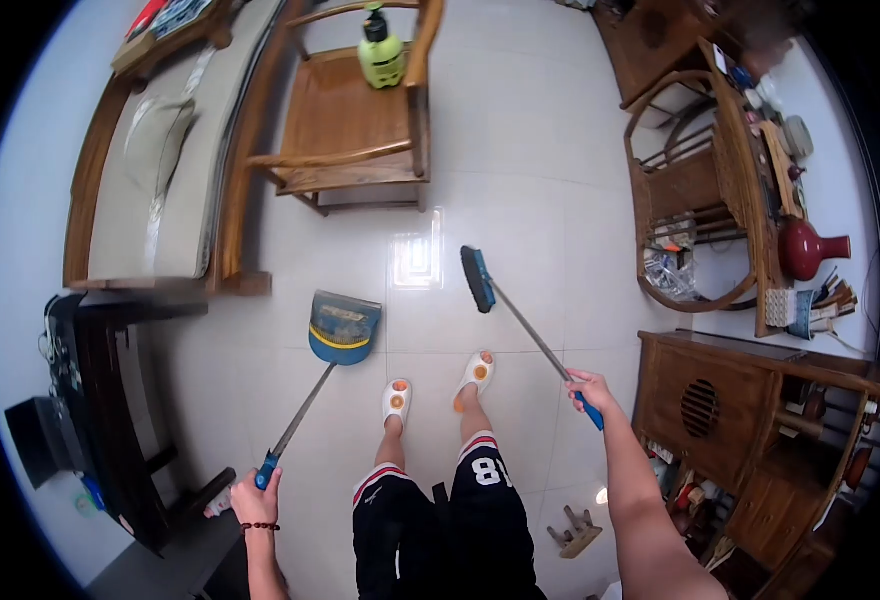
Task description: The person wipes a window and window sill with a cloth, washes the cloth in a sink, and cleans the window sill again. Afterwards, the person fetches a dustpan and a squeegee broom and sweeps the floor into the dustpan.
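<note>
My left hand (256, 499), with a beaded bracelet at the wrist, is closed round the blue-ended handle of a dustpan (344, 328). The blue pan, with a yellow strip, rests on the floor ahead and left of my feet. My right hand (588, 390) grips the blue end of a broom's grey stick. At the far end of that stick, the broom head (478, 279) with dark bristles is over the floor, to the right of the dustpan and apart from it. Whether the bristles touch the tiles I cannot tell.
A wooden chair (345, 120) holds a green pump bottle (382, 62). Left of it stands a cushioned wooden bench (90, 225). Wooden cabinets (695, 400) and a shelf with a red vase (810, 249) line the right. A small stool (577, 533) stands near my right leg.
</note>
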Demonstrator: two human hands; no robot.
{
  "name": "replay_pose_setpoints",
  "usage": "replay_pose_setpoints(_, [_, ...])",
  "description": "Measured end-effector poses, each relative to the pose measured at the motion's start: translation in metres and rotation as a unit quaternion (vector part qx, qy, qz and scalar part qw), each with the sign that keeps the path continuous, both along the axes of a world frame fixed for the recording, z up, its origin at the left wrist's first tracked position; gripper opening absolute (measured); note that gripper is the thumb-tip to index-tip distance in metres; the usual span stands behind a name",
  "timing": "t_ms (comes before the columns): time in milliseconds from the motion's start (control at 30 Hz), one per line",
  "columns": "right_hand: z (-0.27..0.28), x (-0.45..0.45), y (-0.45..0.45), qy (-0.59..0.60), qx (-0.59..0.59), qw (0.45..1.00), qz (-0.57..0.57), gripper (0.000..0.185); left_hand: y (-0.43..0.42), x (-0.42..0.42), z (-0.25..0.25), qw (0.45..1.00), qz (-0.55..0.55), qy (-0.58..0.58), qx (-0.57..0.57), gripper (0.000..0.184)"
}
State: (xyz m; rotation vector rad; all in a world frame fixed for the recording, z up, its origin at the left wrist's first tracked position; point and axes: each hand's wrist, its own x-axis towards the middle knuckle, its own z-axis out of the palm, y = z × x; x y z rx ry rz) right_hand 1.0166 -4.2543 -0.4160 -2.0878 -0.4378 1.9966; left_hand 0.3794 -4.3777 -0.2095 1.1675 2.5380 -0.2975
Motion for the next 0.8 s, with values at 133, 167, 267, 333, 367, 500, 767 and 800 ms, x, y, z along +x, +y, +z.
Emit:
replay_pose_setpoints(133, [-0.01, 0.067, 0.0, 0.001, 0.017, 0.997, -0.076, 0.056, 0.046, 0.067, 0.005, 0.999, -0.044, -0.002, 0.017, 0.054])
replay_pose_setpoints(167, [-0.016, 0.076, -0.003, 0.008, 0.017, 0.995, -0.096, 0.057, 0.057, 0.083, 0.006, 0.999, -0.045, -0.01, 0.019, 0.054])
replay_pose_setpoints(267, [-0.007, 0.094, -0.014, 0.033, 0.031, 0.99, -0.135, 0.058, 0.088, 0.128, 0.013, 0.997, -0.068, -0.023, 0.022, 0.054])
replay_pose_setpoints(333, [0.008, 0.1, -0.016, 0.053, 0.046, 0.987, -0.145, 0.059, 0.105, 0.154, 0.017, 0.993, -0.113, -0.015, 0.032, 0.053])
replay_pose_setpoints(367, [0.021, 0.101, -0.019, 0.06, 0.046, 0.987, -0.14, 0.059, 0.115, 0.168, 0.022, 0.993, -0.115, -0.02, 0.029, 0.051])
replay_pose_setpoints(500, [0.057, 0.105, -0.054, 0.073, 0.062, 0.981, -0.168, 0.057, 0.151, 0.211, 0.044, 0.992, -0.118, -0.029, 0.021, 0.05])
replay_pose_setpoints(767, [0.047, 0.109, -0.113, 0.04, 0.041, 0.944, -0.325, 0.018, 0.222, 0.258, 0.067, 0.977, -0.206, -0.046, 0.013, 0.053])
replay_pose_setpoints(800, [0.053, 0.106, -0.109, 0.043, 0.011, 0.928, -0.371, 0.008, 0.231, 0.262, 0.067, 0.977, -0.208, -0.045, 0.017, 0.053])
